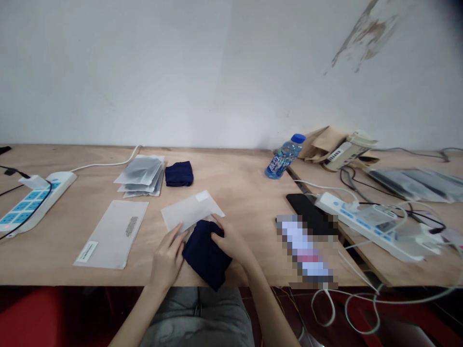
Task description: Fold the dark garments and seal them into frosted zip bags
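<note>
Navy folded cloth point(207, 253) is at the table's point(246, 180) near edge in the head view, pinched by the right hand point(231, 239) beside a frosted bag point(190, 210) that the left hand point(167, 256) touches, grip unclear, so light, even pressure should keep folds flat.

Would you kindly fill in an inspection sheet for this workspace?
Surface: wooden table.
Job's things: dark blue cloth in hand, frosted bag against it; folded cloth, stacked bags and flat bag nearby.
Clutter: bottle, paper bag, cup.
Hands: left hand beside cloth and frosted bag; right hand grips the cloth.
Cables: white cable by left power strip; cables around right power strip.
Surroundings: wall, brown stain upper right.
</note>
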`<state>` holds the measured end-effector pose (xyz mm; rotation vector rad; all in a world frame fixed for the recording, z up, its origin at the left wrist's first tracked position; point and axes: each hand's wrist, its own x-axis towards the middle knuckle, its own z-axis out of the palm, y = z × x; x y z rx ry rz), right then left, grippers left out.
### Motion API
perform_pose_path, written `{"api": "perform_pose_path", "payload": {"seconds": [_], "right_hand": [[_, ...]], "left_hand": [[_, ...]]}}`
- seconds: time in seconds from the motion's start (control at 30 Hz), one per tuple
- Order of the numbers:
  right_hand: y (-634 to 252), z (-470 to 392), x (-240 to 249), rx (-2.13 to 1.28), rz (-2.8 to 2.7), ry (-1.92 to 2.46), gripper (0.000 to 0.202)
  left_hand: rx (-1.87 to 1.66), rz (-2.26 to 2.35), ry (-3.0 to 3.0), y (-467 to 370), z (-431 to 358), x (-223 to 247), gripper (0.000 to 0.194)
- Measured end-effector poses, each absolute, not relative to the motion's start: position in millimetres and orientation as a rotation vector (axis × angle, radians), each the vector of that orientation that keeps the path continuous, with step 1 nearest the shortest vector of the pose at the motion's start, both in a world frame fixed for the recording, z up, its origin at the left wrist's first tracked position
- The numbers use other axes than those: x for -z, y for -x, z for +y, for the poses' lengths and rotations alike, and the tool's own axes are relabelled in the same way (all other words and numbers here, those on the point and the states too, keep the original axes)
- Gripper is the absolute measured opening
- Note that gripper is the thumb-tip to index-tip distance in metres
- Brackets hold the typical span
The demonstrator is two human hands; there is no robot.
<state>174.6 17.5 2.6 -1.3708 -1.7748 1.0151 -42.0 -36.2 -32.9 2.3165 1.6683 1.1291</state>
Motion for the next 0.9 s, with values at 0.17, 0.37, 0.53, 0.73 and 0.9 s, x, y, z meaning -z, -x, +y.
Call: {"api": "perform_pose_path", "payload": {"seconds": [0.17,0.37,0.53,0.73,0.9], "right_hand": [[-172,18,-4,-1.007,-1.735,1.433,0.064],[-169,19,7,-1.214,-1.478,1.292,0.071],[-162,18,10,-1.348,-1.179,1.208,0.073],[-161,14,5,-1.441,-0.990,1.188,0.065],[-160,17,19,-1.245,-1.169,1.224,0.060]], "left_hand": [[-1.120,1.682,-2.446,42,-32,36,0.052],[-1.107,1.659,-2.543,42,-35,33,0.059],[-1.101,1.624,-2.502,45,-35,29,0.064],[-1.127,1.599,-2.483,42,-32,30,0.063],[-1.159,1.575,-2.469,37,-31,30,0.060]]}}
